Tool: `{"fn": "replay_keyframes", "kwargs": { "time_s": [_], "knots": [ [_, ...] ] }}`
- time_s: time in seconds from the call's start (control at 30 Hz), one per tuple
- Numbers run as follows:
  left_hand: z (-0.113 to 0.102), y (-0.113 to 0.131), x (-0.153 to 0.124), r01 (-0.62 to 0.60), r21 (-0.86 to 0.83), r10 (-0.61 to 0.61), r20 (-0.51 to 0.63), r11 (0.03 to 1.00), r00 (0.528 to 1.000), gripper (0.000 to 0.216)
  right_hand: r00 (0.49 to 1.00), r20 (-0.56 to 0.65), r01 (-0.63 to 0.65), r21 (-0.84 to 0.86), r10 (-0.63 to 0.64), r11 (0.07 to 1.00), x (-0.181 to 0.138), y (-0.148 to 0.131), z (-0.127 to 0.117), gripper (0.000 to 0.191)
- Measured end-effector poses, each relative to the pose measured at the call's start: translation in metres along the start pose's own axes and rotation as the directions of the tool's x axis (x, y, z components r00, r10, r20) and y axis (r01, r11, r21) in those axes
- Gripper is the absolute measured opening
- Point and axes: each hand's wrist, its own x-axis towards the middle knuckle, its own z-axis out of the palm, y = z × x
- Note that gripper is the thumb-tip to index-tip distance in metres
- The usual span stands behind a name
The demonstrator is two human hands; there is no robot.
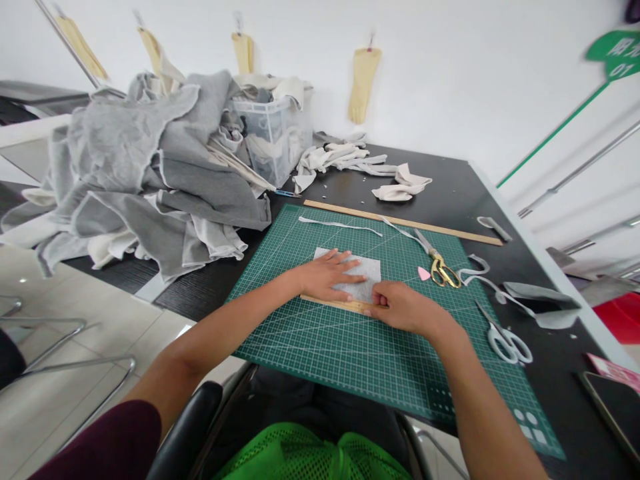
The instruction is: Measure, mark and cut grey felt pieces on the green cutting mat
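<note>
One black bench carries a heap of grey fabric at the left and a green cutting mat at the front. On the mat lies a grey fabric rectangle, with a wooden ruler along its near edge. The left hand lies flat and spread on the fabric. The right hand is curled, with its fingertips at the ruler; whether it pinches anything cannot be told. Gold scissors and a piece of pink chalk lie just to the right.

Head-worn view, facing forward and down, close above left hand, right hand, cutting mat
</note>
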Motion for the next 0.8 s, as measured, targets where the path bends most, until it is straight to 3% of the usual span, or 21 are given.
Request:
{"fn": "replay_keyframes", "kwargs": {
  "time_s": [0.6, 0.8],
  "knots": [
    [0.0011, 0.0019, -0.0005, -0.001, 0.016, 0.001, -0.011, 1.000, 1.000, 0.068, 0.999, 0.034, -0.014, 0.013, 0.014, 1.000, 0.0008, 0.0008, -0.0010, 0.022],
    [-0.0042, 0.0011, -0.0009, 0.024, -0.092, -0.023, 0.013, 0.995, 1.000, 0.065, 0.999, 0.044, -0.028, 0.034, 0.027, 0.999, 0.0015, 0.0028, -0.0005, 0.021]
  ]
}}
